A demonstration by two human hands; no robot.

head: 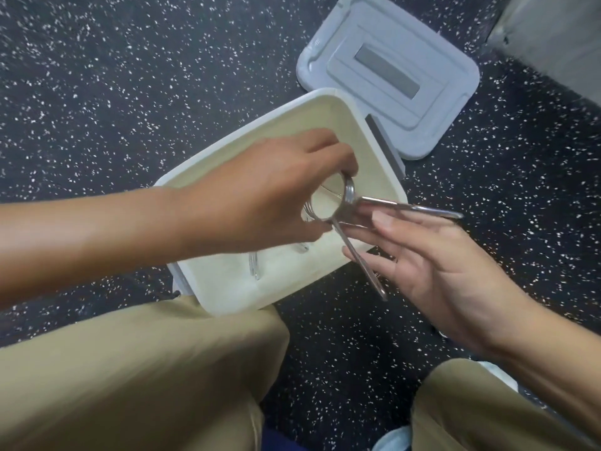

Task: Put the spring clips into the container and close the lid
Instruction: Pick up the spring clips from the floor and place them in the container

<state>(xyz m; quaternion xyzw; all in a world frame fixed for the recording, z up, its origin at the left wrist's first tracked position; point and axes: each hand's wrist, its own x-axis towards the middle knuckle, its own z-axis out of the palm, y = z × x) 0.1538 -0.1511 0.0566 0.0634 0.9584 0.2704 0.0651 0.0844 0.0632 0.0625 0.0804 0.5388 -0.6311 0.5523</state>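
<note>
A white rectangular container [374, 148] stands open on the speckled floor between my knees. Over its right half hangs a metal spring clip [349, 198], a coil ring with two long handles. My left hand [260, 196] grips the ring from the left, with my fingers curled around it. To the right, my right hand [432, 265] lies palm up with spread fingers, and the two handles rest across its fingertips. At least two more metal clips [255, 265] lie on the container's bottom, partly hidden by my left hand. The grey lid [387, 70] rests upside down behind the container.
My legs in tan trousers fill the lower view, the left knee [195, 346] touching the container's near corner. A grey-white object [553, 37] sits at the top right. Dark speckled floor [130, 76] surrounds everything.
</note>
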